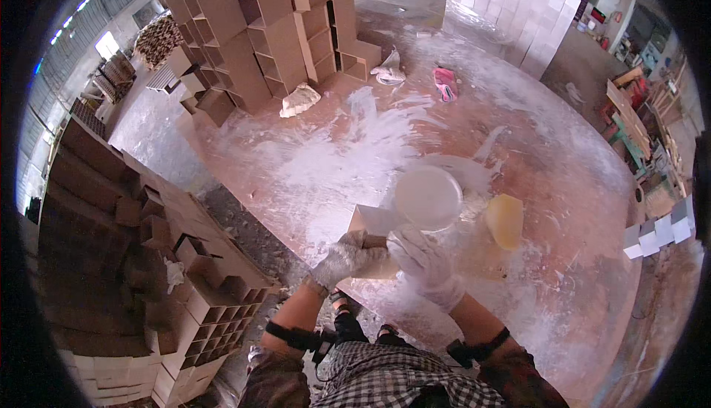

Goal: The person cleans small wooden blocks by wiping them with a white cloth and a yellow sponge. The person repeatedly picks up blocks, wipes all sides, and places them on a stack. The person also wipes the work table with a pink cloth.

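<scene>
We have the small cardboard box (374, 218) right between our two hands, over the near edge of the counter (529, 186). Our left grip (343, 261) is closed on its left side, the fingers bent round the board. Our right grip (424, 263) is against its right side with the fingers close together, but we cannot tell whether they pinch it or only press. Neither hand is clearly nearer. The box's pale panel points away from us and a little to the left, its brown inside showing between the hands; foreshortening keeps us from telling the long axis, or whether the box rests on the counter or is lifted. Just beyond the right grip lies the round white tub (428, 196), and the yellow sponge-like block (505, 221) is near it on the right.
</scene>
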{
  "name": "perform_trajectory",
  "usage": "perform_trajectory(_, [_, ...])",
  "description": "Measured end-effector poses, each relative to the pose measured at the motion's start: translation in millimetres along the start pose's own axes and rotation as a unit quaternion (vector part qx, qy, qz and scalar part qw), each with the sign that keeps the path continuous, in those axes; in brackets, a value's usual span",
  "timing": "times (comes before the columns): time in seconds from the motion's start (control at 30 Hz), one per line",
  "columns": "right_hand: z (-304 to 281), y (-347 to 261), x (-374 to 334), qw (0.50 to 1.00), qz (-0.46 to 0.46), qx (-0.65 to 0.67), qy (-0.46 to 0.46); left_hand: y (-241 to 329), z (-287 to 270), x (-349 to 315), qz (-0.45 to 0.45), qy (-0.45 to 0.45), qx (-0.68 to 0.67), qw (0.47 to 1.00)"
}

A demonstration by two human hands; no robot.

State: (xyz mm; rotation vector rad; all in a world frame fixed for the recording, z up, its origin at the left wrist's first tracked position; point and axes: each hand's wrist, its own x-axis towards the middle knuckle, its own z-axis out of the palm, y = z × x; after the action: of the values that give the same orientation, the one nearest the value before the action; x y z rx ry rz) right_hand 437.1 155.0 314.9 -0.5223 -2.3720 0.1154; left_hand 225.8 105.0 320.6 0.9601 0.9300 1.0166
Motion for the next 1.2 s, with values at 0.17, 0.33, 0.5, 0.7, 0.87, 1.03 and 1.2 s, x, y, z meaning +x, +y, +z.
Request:
perform_trajectory(0.17, [28.3, 14.8, 17.6, 0.999, 0.045, -0.009, -0.01, -0.8, -19.7, 10.9, -0.019, 0.026, -0.029, 0.999])
perform_trajectory(0.33, [64.7, 33.4, 20.7, 0.991, 0.089, 0.1, -0.031, -14.4, -27.4, -6.2, 0.015, -0.012, 0.174, 0.985])
perform_trajectory(0.5, [98.0, 43.8, 16.0, 0.778, 0.376, 0.503, -0.008, -44.5, -41.9, -14.1, 0.131, -0.01, 0.401, 0.907])
perform_trajectory(0.7, [68.7, 27.0, 23.7, 0.992, 0.033, 0.124, -0.011, -71.6, -27.7, -0.6, 0.059, 0.185, 0.371, 0.908])
perform_trajectory(0.87, [51.1, 12.3, 16.7, 0.975, 0.069, 0.21, 0.0, -65.4, -30.1, -18.3, 0.093, 0.132, 0.348, 0.924])
perform_trajectory(1.03, [75.5, 60.7, 15.2, 0.959, 0.192, 0.201, -0.052, -36.1, -18.2, -7.0, 0.041, 0.115, 0.392, 0.912])
perform_trajectory(1.2, [83.4, 20.9, -45.4, 0.91, 0.255, 0.275, -0.175, -62.8, -29.7, -12.0, 0.167, 0.111, 0.381, 0.902])
